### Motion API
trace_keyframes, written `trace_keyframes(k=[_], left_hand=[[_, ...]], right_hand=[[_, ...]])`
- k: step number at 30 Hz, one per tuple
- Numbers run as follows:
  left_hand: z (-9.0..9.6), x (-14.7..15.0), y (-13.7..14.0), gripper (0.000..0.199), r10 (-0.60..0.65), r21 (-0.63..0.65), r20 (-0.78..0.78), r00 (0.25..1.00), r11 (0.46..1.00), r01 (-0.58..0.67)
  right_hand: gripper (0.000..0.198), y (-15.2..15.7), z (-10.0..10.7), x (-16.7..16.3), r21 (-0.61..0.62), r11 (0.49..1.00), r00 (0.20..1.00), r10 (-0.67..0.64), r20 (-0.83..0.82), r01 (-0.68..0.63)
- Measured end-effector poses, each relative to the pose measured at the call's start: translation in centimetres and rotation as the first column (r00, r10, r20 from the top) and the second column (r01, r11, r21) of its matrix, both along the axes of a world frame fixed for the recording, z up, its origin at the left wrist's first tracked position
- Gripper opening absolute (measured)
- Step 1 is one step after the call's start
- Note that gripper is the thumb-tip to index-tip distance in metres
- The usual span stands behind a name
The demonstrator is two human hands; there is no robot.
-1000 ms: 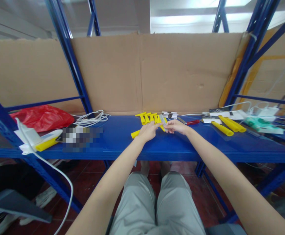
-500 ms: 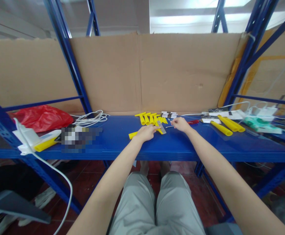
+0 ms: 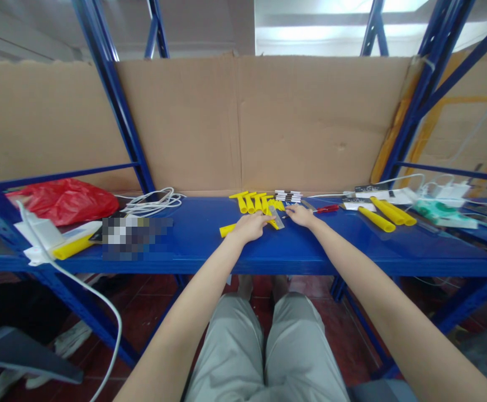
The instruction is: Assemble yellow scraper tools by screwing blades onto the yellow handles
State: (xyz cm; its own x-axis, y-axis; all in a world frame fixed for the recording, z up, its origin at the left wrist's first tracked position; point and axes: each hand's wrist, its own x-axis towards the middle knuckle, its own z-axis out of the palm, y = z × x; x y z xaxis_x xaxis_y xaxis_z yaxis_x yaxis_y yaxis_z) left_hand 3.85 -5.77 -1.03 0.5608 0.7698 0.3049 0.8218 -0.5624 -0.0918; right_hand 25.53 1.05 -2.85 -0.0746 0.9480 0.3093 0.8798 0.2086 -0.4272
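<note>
My left hand (image 3: 249,226) is wrapped round the yellow handle of a scraper (image 3: 225,230), pressing it against the blue tabletop. The scraper's flat metal blade (image 3: 276,217) points right, towards my other hand. My right hand (image 3: 300,215) is just right of the blade with its fingers pinched together. Whatever lies between those fingertips is too small or hidden to make out. A red-handled screwdriver (image 3: 327,209) lies just beyond the right hand, its shaft partly covered. Behind the left hand stands a row of yellow T-shaped handles (image 3: 249,203), with small yellow pieces (image 3: 277,205) beside it.
Stacked black-and-white pieces (image 3: 288,196) sit near the cardboard wall (image 3: 243,123). On the right are yellow tubes (image 3: 388,212) and a green-white packet (image 3: 444,213). To the left lie a coiled white cable (image 3: 155,202) and a red plastic bag (image 3: 67,202).
My right hand has moved slightly left, closer to the scraper blade, and a small grey piece shows behind it. My left hand keeps its hold on the scraper.
</note>
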Motion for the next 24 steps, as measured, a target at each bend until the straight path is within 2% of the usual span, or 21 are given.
trace_keyframes(k=[6, 10, 15, 24], left_hand=[[-0.1, 0.0, 0.1, 0.044, 0.011, -0.012, -0.002, 1.000, 1.000, -0.011], [-0.1, 0.0, 0.0, 0.043, 0.011, -0.021, 0.008, 1.000, 1.000, -0.011], [-0.1, 0.1, 0.0, 0.043, 0.015, -0.029, 0.018, 1.000, 0.999, -0.014], [-0.3, 0.1, 0.2, 0.044, 0.006, -0.021, 0.011, 1.000, 1.000, -0.006]], right_hand=[[0.044, 0.4, 0.2, -1.1, -0.161, 0.987, 0.988, 0.046, 0.146, -0.022], [0.046, 0.2, 0.8, -1.4, -0.198, 0.980, 0.979, 0.046, 0.201, -0.006], [0.041, -0.4, 1.2, -1.8, -0.142, 0.990, 0.959, 0.036, 0.281, 0.004], [0.045, -2.6, 1.8, -2.2, -0.058, 0.997, 0.842, -0.016, 0.539, 0.056]])
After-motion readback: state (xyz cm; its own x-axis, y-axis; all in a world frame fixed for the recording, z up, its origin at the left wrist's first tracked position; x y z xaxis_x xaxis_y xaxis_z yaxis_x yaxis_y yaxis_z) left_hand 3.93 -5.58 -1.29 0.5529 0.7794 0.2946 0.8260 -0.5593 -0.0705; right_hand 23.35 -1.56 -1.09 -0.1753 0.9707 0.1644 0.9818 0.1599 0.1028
